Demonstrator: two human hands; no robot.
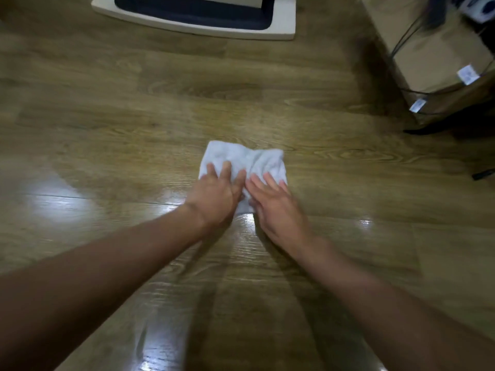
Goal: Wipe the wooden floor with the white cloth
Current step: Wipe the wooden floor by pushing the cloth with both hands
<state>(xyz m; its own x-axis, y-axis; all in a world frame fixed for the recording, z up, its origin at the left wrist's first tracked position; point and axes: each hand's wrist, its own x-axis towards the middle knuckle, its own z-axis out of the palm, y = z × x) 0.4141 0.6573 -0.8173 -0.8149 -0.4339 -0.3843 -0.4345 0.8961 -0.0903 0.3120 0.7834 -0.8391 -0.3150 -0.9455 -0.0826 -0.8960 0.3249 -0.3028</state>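
The near edge of the white cloth (242, 159), at centre, lay hidden under the hands. Left hand (215, 195) and right hand (276, 203) pressed it flat-fingered onto the wooden floor (107, 116). Boxes (434, 49) at two o'clock were cropped.

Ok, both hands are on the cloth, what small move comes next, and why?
Probably slide the white cloth forward: left hand and right hand press it flat, and the wooden floor ahead looks duller than the glossy boards near the body.
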